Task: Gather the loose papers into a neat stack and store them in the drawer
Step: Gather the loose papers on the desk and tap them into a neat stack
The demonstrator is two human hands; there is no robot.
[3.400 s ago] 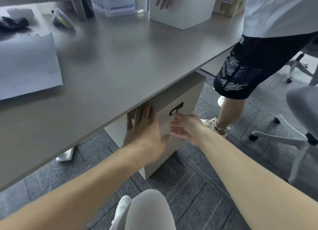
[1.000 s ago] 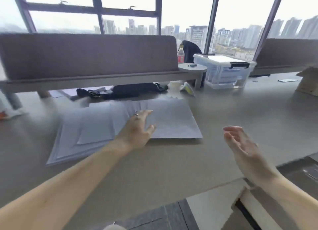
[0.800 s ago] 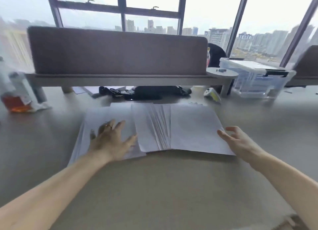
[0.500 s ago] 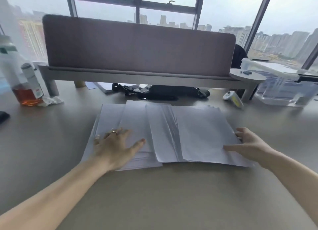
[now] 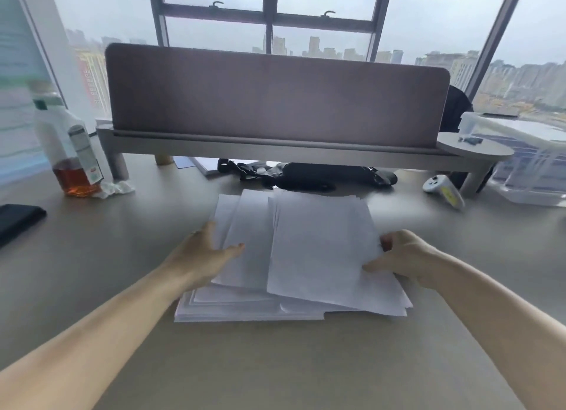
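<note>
Papers [image 5: 318, 250] pushed narrower; left hand [image 5: 202, 256], right hand [image 5: 404, 256] clamp side edges; desk [image 5: 291, 363] bare around.

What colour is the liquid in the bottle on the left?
Amber-orange, in the clear plastic bottle; seen in the head view.

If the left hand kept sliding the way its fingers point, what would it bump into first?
The left hand points right, across the papers. It already touches them, so beyond the sheets it would probably meet the right hand first.

High-rise office, grey desk [image 5: 92, 271] with a fabric privacy divider [image 5: 275, 103] on a raised shelf, loose white papers [image 5: 294, 256], tall windows [image 5: 269, 17] overlooking city towers
</note>
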